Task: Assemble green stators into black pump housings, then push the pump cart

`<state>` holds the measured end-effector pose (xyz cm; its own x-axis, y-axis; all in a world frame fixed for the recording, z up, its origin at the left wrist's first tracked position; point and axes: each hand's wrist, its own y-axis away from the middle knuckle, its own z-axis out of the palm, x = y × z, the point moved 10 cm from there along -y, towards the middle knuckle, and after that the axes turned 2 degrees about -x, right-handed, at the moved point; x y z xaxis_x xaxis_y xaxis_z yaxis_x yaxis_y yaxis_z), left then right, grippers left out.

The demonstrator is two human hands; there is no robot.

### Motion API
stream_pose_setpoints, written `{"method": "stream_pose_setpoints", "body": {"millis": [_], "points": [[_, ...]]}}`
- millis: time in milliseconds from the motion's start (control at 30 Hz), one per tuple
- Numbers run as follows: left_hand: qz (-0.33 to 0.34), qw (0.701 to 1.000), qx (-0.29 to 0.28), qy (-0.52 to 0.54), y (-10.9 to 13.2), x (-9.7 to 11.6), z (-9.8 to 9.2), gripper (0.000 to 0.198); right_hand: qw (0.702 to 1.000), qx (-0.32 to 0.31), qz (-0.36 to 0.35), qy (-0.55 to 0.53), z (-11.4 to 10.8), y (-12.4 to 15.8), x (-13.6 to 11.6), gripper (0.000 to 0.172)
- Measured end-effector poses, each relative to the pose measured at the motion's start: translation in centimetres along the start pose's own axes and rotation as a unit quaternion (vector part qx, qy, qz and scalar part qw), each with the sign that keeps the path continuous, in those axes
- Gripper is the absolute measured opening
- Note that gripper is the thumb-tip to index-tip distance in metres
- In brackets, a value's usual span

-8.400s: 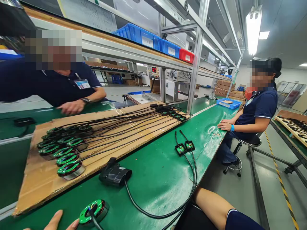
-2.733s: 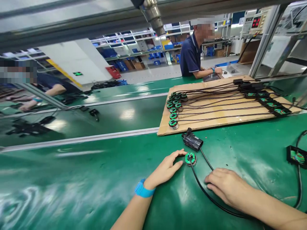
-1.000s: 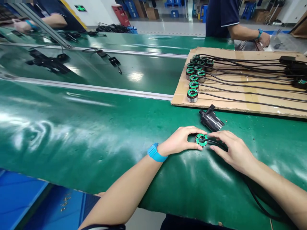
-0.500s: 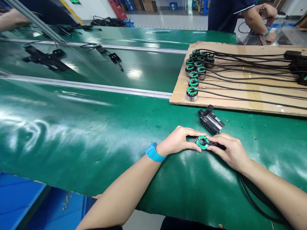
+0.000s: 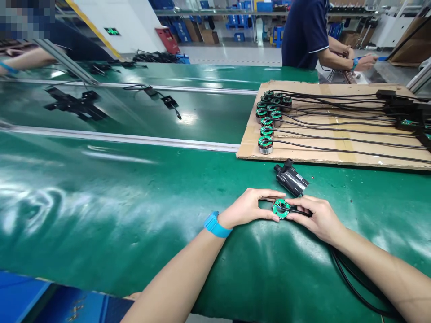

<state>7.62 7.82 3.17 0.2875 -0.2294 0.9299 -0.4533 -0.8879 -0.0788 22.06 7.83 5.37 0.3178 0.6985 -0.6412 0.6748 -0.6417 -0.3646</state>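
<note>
Here both hands, partly closed, hold a green-topped ring near a black housing with an illegible pale label.

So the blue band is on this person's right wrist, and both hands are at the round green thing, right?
No: the head view shows the blue band on the left wrist. The left hand and right hand are both at the round green thing.

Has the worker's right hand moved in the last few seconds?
Yes: the right hand has moved forward, closer to the cardboard sheet, and is now at the green ring-shaped part.
</note>
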Motion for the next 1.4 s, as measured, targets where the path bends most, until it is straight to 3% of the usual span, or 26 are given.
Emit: {"method": "stream_pose_setpoints", "body": {"millis": [100, 233, 567, 800, 967, 1100, 1233, 1400], "points": [[0.012, 0.999, 0.018, 0.033, 0.1, 0.0, -0.3, 0.063, 1.0, 0.007, 0.007, -0.005, -0.1, 0.1, 0.1, 0.045], [0.031, 0.998, 0.054, -0.011, 0.3, 0.6, -0.9, 0.054, 0.999, 0.034, 0.009, -0.021, -0.2, 0.2, 0.1, 0.046], [-0.002, 0.998, 0.057, 0.0, 0.3, -0.2, -0.4, 0.057, 0.995, 0.067, 0.039, -0.066, -0.5, 0.4, 0.1, 0.037], [0.022, 0.998, 0.058, -0.027, 0.5, 0.4, -0.2, 0.051, 0.995, 0.094, -0.01, -0.038, -0.9, 0.8, -0.8, 0.031], [0.149, 0.983, 0.078, -0.072, 1.5, 4.2, 0.0, 0.043, 0.982, 0.136, -0.117, 0.059, -2.3, 1.5, -3.9, 0.026], [0.233, 0.965, 0.081, -0.089, 2.6, 7.6, 0.3, 0.042, 0.968, 0.156, -0.183, 0.077, -3.1, 2.3, -6.2, 0.03], [0.261, 0.958, 0.083, -0.081, 3.3, 9.1, 0.5, 0.04, 0.968, 0.155, -0.189, 0.06, -3.3, 2.7, -6.9, 0.038], [0.265, 0.957, 0.083, -0.086, 3.7, 9.7, 0.5, 0.039, 0.966, 0.159, -0.194, 0.061, -3.4, 3.1, -7.3, 0.036]]}}
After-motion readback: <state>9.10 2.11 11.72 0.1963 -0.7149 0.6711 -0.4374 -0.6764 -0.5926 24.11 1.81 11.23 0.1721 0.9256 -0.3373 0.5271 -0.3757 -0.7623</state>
